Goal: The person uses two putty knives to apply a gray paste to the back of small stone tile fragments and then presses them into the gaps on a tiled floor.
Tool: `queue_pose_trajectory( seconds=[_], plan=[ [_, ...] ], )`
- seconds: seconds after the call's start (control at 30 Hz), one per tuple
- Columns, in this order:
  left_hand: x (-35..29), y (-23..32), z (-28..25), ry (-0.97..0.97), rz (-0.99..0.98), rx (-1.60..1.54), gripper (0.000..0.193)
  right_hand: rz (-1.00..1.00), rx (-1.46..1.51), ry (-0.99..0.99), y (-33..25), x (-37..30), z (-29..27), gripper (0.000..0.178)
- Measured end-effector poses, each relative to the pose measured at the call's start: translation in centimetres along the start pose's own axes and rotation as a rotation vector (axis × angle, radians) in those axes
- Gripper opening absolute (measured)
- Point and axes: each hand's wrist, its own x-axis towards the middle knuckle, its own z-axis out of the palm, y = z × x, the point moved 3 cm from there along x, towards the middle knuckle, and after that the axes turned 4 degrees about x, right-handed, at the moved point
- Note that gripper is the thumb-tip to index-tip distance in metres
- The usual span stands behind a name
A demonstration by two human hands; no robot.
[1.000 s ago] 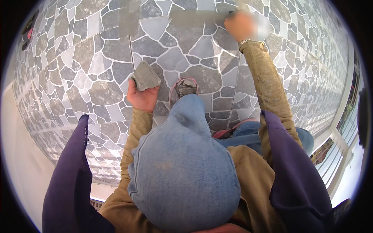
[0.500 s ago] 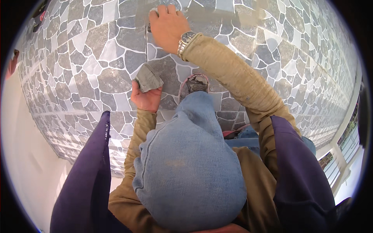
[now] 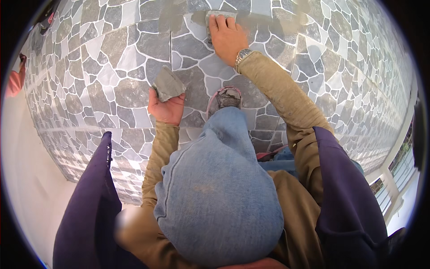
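Observation:
My left hand [image 3: 166,109] is closed around the lower edge of a grey, roughly four-sided flat piece [image 3: 169,84], coated with what looks like wet grout. It is held tilted, seemingly above the tiles. Farther out, my right hand [image 3: 229,39] presses a flat grey pad [image 3: 214,19] on the tiled floor [image 3: 188,45], fingers over its top. Most of the pad is hidden under the hand, so its exact kind cannot be told. A dull grey smear [image 3: 264,23] lies on the tiles to the right of this pad.
My shoe [image 3: 225,97] and bent knee [image 3: 219,179] in blue jeans are between my arms. Stone-patterned tiles with pale lines spread all round. A white wall [image 3: 31,148] bounds the left. Part of another person [image 3: 15,80] shows at the far left edge.
My right hand has slid to the right along the floor with the grey pad. My left hand and its grey piece have shifted slightly left.

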Motion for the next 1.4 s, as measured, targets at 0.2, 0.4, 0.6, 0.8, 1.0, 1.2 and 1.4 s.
queue_pose_trajectory(
  seconds=[0.2, 0.4, 0.6, 0.8, 1.0, 1.2, 1.4],
  plan=[
    [0.3, 0.2, 1.2, 0.058, 0.028, -0.004, 0.050, 0.050, 0.288, -0.186, 0.6, -2.3, -3.6, 0.042],
    [1.3, 0.2, 2.3, -0.004, 0.009, 0.153, 0.049, 0.704, 0.050, 0.008, 15.6, -2.8, -4.8, 0.041],
    [0.2, -0.3, 1.2, 0.081, 0.045, 0.097, 0.050, 0.593, 0.109, -0.032, 3.3, 4.0, -0.1, 0.056],
    [-0.7, 0.5, -0.5, -0.030, 0.056, -0.050, 0.049, 0.252, 0.346, -0.155, -7.7, 9.1, 0.2, 0.041],
    [-0.4, 1.2, -0.8, 0.031, 0.093, -0.040, 0.049, -0.116, 0.085, 0.112, -6.4, 7.2, 1.9, 0.039],
    [-0.6, 2.7, 0.6, 0.077, 0.141, -0.035, 0.047, -0.210, 0.247, -0.174, -6.5, 1.3, 0.0, 0.053],
    [2.7, 2.2, 3.2, 0.121, 0.081, 0.323, 0.043, 0.082, 1.215, -0.153, 2.3, -1.0, -10.0, 0.050]
  ],
)
